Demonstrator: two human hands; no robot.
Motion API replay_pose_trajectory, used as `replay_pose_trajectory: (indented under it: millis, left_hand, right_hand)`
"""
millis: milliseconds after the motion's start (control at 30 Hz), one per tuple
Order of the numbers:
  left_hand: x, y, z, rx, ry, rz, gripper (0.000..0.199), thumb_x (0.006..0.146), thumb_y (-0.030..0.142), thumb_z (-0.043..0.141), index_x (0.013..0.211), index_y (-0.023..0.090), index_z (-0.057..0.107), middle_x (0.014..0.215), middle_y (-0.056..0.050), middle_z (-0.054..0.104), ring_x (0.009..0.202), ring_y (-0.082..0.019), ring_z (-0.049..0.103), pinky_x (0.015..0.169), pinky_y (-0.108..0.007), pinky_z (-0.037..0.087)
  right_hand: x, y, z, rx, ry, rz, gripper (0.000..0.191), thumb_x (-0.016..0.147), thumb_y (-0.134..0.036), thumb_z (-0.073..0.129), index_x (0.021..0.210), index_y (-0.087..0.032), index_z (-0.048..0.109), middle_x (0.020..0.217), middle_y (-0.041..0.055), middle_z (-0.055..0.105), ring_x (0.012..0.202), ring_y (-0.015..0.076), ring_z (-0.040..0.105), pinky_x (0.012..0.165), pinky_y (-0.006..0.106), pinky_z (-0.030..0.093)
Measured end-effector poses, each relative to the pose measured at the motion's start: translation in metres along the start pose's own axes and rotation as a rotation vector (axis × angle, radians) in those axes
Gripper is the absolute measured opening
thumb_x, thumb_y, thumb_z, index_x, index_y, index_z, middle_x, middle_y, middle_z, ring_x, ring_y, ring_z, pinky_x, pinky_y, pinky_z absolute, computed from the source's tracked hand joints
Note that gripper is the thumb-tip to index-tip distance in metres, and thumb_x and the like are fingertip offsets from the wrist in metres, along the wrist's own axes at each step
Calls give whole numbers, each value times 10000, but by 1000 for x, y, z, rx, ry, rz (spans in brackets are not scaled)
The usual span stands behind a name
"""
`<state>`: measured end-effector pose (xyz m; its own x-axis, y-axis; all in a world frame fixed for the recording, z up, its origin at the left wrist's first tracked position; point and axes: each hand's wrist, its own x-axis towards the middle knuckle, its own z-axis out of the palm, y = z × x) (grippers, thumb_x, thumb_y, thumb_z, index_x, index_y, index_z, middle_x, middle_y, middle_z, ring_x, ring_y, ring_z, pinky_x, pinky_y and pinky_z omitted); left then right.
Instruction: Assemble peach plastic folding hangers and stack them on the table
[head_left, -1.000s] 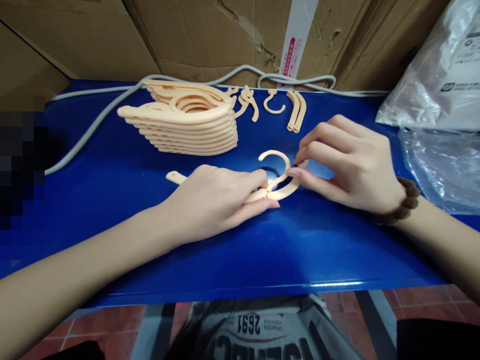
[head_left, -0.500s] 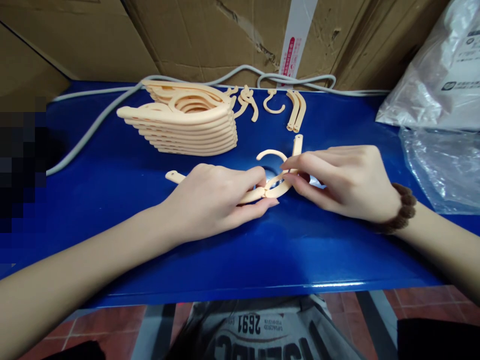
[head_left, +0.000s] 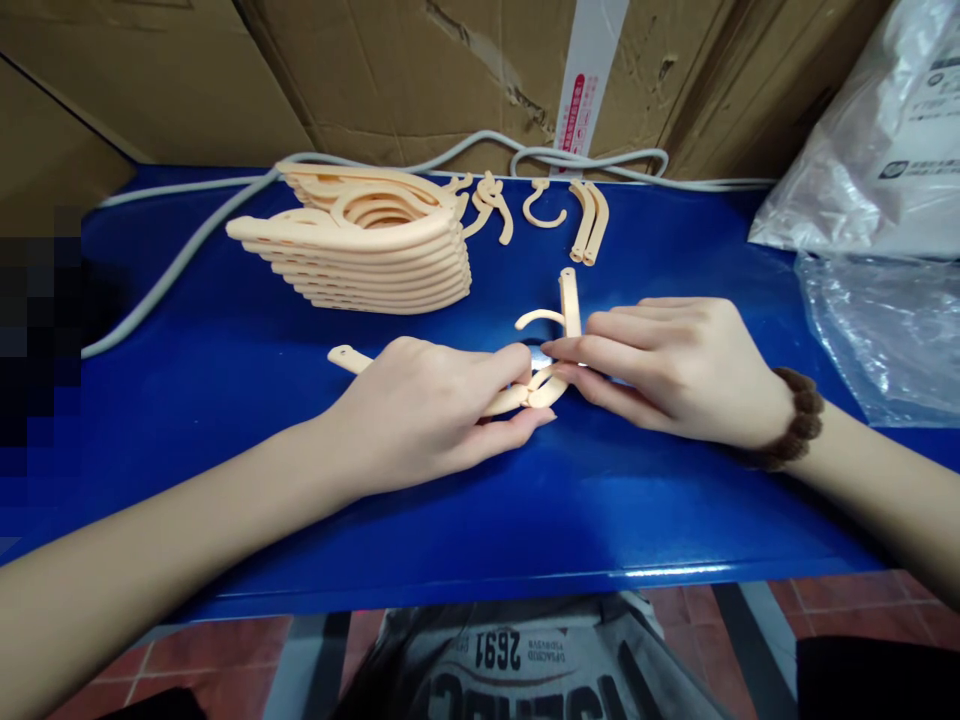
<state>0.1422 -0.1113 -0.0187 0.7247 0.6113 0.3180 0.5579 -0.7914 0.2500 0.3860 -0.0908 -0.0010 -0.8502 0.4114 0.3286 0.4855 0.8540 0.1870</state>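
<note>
Between my hands is a cream plastic folding hanger [head_left: 571,300], made of two arms and a curved hook. My left hand [head_left: 442,400] closes around one arm, whose holed end sticks out past the knuckles at left. With thumb and fingers my right hand [head_left: 660,365] pinches the other arm, which points up and away from me. The hook [head_left: 538,318] curves out to the left of that raised arm. Fingers partly hide the joint where the pieces meet. A brown fuzzy band [head_left: 799,415] circles my right wrist.
A stack of cream hangers [head_left: 360,250] stands at back left on the blue table [head_left: 450,530]. Beside it lie loose hooks [head_left: 545,205] and hanger arms [head_left: 590,222]. A white cable [head_left: 180,255] runs behind, before cardboard boxes [head_left: 450,80]. Clear plastic bags [head_left: 862,170] sit at right.
My right hand has shifted slightly left. The arm it pinches now stands further left and covers part of the hook. My left hand keeps its grip.
</note>
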Motion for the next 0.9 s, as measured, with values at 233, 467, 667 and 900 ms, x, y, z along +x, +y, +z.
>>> replay_pose_trajectory:
  millis: [233,467,667,900]
  left_hand:
    - [0,-3,6,-15,12,113,245,1057,376,519,1108,166,635,876,6,745,685,-147,677,549,-258,371]
    - [0,-4,9,6,-25,166,241,1068,321,496,1145,175,673,918,9,693,829,-162,638,655,-276,422]
    - [4,-7,10,83,-6,150,255,1065,318,481,1079,178,693,972,-22,661,906,-195,579,679,-299,429]
    - [4,-3,9,22,-40,129,275,1036,180,443,1171,162,682,1079,-73,616,936,-214,553,763,-326,470]
  right_hand:
    - [4,0,-3,188,-133,270,423,1077,-432,354,981,-164,666,896,65,666,767,173,608,645,287,361]
    - [1,20,-4,191,-214,289,189,994,-291,447,990,-186,604,956,72,625,797,185,587,679,296,387]
    - [-1,24,-1,238,-303,263,129,978,-244,443,1030,-185,545,1037,84,594,725,162,567,650,296,409]
    - [-2,27,-1,370,-312,284,140,926,-167,495,1065,-188,497,1094,91,565,714,150,568,653,293,438]
